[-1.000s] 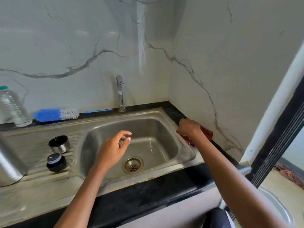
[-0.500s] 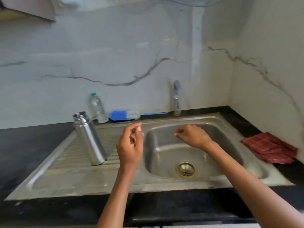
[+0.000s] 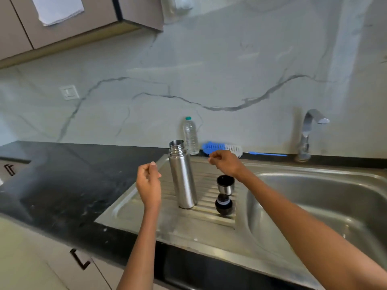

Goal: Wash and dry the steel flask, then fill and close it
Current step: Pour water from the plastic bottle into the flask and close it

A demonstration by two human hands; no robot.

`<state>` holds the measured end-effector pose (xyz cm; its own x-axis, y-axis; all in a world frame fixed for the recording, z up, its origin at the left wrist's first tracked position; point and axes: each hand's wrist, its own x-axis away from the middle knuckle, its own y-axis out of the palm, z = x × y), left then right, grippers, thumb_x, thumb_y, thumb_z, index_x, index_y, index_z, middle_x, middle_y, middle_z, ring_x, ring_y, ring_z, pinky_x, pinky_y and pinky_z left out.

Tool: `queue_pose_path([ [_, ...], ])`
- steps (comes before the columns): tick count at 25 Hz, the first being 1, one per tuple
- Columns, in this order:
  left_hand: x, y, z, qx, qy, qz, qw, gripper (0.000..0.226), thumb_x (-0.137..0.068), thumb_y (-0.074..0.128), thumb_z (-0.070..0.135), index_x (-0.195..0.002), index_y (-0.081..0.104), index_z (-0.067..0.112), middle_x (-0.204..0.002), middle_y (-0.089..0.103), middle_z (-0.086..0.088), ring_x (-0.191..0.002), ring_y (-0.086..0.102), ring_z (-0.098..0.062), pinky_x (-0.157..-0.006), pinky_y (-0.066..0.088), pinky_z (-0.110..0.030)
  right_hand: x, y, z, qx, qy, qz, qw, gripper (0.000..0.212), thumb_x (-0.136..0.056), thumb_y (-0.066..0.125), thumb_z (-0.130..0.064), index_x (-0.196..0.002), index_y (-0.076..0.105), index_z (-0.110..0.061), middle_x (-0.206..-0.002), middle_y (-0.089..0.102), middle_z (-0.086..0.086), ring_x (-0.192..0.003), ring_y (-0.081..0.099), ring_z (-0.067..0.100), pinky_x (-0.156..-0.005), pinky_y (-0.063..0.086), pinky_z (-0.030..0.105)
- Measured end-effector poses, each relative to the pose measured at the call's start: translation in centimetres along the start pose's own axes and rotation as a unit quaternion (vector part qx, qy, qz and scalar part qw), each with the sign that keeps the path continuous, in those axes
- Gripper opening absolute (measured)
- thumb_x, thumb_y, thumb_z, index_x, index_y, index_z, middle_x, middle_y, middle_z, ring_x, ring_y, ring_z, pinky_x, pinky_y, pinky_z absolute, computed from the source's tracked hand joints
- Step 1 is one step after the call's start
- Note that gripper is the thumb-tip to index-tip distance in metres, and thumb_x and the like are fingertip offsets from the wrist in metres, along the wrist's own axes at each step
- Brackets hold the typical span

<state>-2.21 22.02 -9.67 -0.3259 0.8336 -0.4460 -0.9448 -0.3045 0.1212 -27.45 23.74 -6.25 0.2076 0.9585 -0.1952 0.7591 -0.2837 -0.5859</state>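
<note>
The steel flask [image 3: 182, 176] stands upright and uncapped on the ribbed drainboard [image 3: 201, 218]. To its right lie its steel cup lid [image 3: 225, 184] and, nearer me, the black stopper [image 3: 223, 204]. My left hand [image 3: 148, 181] hovers just left of the flask, fingers loosely curled, holding nothing. On the other side, my right hand [image 3: 225, 164] hangs above the cup lid, level with the flask's neck; its fingers are loosely curled and empty too. Neither hand touches the flask.
A clear plastic water bottle [image 3: 191, 136] and a blue bottle brush [image 3: 222, 148] sit at the wall behind the flask. The tap [image 3: 306, 135] stands at the back right, over the sink basin [image 3: 318, 208]. Black countertop [image 3: 62, 176] stretches left.
My right hand let go of the red cloth at the right corner. The view swung left, and both hands moved from over the basin to either side of the flask.
</note>
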Motion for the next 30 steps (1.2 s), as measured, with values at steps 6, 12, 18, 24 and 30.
queue_pose_path([
  [6,-4.4,4.0,-4.6,-0.054,-0.066,-0.081,0.993,0.006,-0.100,0.060,0.041,-0.101,0.062,0.035,-0.090,0.072,0.003,-0.074,0.066,-0.018,-0.071,0.056,-0.049,-7.3,2.6,-0.4,0.076,0.036,-0.037,0.996,0.056,-0.099,0.061,-0.041,-0.145,0.051,-0.012,-0.147,0.055,0.009,-0.134,0.051,0.029,-0.110,0.039,0.038],
  [12,-5.2,5.2,-6.2,-0.114,-0.060,-0.114,0.985,0.024,-0.098,0.064,0.023,-0.109,0.053,0.041,-0.094,0.064,0.012,-0.081,0.064,-0.014,-0.077,0.055,-0.040,-15.7,5.7,0.2,0.049,0.060,-0.037,0.996,0.081,-0.092,0.070,-0.044,-0.151,0.031,-0.005,-0.149,0.048,0.017,-0.132,0.051,0.034,-0.105,0.043,0.043],
  [18,-5.7,5.2,-6.6,-0.191,-0.021,-0.079,0.978,0.023,-0.100,0.061,0.023,-0.111,0.050,0.039,-0.092,0.063,0.016,-0.074,0.057,0.001,-0.062,0.042,-0.022,-23.8,8.8,0.1,0.030,0.074,0.045,0.996,0.100,-0.081,0.077,-0.056,-0.151,0.026,-0.007,-0.150,0.042,0.013,-0.133,0.049,0.033,-0.102,0.046,0.047],
  [24,-6.0,5.3,-6.7,-0.230,0.014,-0.080,0.970,0.020,-0.099,0.060,0.021,-0.114,0.054,0.032,-0.095,0.065,0.009,-0.075,0.056,0.000,-0.061,0.039,-0.022,-27.8,10.3,0.4,0.002,0.082,0.084,0.993,0.088,-0.081,0.077,-0.051,-0.145,0.033,-0.011,-0.139,0.050,0.014,-0.123,0.056,0.034,-0.095,0.047,0.045],
  [30,-5.7,5.1,-6.1,-0.251,0.017,-0.084,0.964,0.020,-0.100,0.059,0.024,-0.115,0.051,0.035,-0.095,0.061,0.014,-0.075,0.054,0.002,-0.060,0.038,-0.019,-26.8,8.6,0.1,-0.031,0.059,0.072,0.995,0.079,-0.079,0.078,-0.054,-0.138,0.045,-0.015,-0.129,0.061,0.005,-0.115,0.060,0.028,-0.094,0.048,0.040],
])
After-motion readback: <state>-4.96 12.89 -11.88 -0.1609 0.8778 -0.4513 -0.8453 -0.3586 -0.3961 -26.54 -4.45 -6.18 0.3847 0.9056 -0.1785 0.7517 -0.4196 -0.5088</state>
